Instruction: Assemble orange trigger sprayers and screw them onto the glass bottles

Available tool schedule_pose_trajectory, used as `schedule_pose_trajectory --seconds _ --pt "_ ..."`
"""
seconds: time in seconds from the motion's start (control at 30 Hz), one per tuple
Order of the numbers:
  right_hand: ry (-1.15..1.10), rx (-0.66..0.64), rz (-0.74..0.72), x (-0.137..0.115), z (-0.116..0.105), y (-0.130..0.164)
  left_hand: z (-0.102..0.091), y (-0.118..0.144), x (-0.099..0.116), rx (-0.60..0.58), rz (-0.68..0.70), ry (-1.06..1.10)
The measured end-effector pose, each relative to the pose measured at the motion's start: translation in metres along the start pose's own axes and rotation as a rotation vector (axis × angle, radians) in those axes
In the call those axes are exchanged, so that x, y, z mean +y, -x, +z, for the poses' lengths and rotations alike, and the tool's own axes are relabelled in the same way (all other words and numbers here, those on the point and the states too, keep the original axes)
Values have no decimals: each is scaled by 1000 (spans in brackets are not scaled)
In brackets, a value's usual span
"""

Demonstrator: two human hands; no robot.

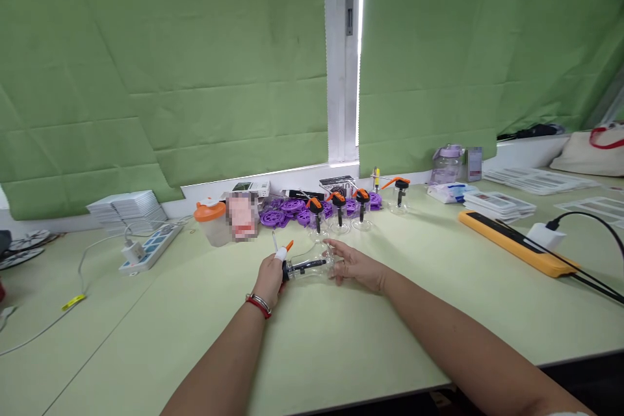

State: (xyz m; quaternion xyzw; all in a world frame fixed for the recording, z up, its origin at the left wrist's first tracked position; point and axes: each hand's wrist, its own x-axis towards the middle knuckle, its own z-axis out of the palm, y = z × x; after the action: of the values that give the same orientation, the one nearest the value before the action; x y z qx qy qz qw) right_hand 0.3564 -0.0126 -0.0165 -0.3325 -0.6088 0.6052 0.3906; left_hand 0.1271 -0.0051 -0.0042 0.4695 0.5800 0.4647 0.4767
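A clear, flask-shaped container (318, 251) lies on its side between my hands, just above or on the table; which of these I cannot tell. A dark rod runs along its inside. My left hand (271, 277) is closed around its black top end, where an orange tip and a thin metal arm stick out. At the wide clear base, my right hand (358, 266) has its fingers and thumb curled around the rim. Just beyond stand similar upright containers (340, 214) with black tops and orange levers, and one more container (400, 198) stands apart to the right.
Behind them lie purple round plastic parts (292, 208). An orange-lidded cup (213, 224) stands left, near a white power strip (155, 248) and stacked white boxes (129, 209). Rightward are a yellow power strip (517, 244) with cables, papers (541, 180) and a lilac bottle (446, 166).
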Motion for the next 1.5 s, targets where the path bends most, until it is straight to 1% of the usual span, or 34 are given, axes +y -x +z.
schedule_pose_trajectory --seconds 0.07,0.23,0.3,0.37,0.47,0.57,0.67,0.77,0.87,1.0,1.07,1.17,1.27,1.3,1.37,1.43,1.5 --pt "15 -17 33 1 -3 0 0 0 0 7 -6 -1" --pt "171 18 130 10 -2 -8 1 0 0 -12 12 8" --pt "189 58 123 10 0 -9 1 0 0 -8 4 11" --pt "145 74 78 7 2 -6 0 0 1 -1 -7 13" --pt "43 -3 23 0 3 0 0 0 2 9 -18 17" --pt "27 -53 57 -1 1 2 0 1 3 11 -16 23" --pt "130 0 106 6 -1 -4 0 3 4 -6 -4 27" --pt "232 56 108 12 0 -9 0 3 4 -20 2 23" --pt "164 64 70 9 -1 -7 0 2 4 -10 -6 17" --pt "11 -22 15 0 -6 2 0 1 4 3 -19 17" --pt "7 -37 39 -1 -8 2 0 2 4 0 -16 17" --pt "92 0 103 5 -7 -4 0 4 5 -12 -13 13" --pt "193 78 141 10 -2 -10 0 4 5 -21 -16 11" --pt "200 101 145 11 -1 -11 0 4 5 -23 -17 11" --pt "143 116 117 8 0 -9 -1 3 5 -24 -18 13" --pt "48 68 55 4 -2 -5 -1 1 3 -22 -20 16" --pt "-4 -9 11 1 -4 0 -2 0 2 -15 -23 19"
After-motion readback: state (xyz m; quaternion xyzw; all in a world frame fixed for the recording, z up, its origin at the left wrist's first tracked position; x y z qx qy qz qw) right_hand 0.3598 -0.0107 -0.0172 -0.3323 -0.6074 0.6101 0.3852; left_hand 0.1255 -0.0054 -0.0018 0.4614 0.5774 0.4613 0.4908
